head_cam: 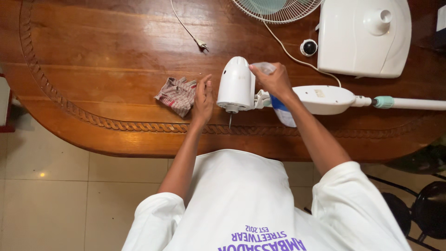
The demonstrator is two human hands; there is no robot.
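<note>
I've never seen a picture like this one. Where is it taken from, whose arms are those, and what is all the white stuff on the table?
There is one picture, from a camera worn on a person's head, looking straight down, so the arms are the wearer's own. On the wooden table lies a taken-apart stand fan: its white motor housing, the pole, the white base and a wire grille at the top edge. The left hand touches the housing's side, next to a striped cloth. The right hand holds a clear bottle with a blue label over the housing. A loose plug lies further back.
</note>
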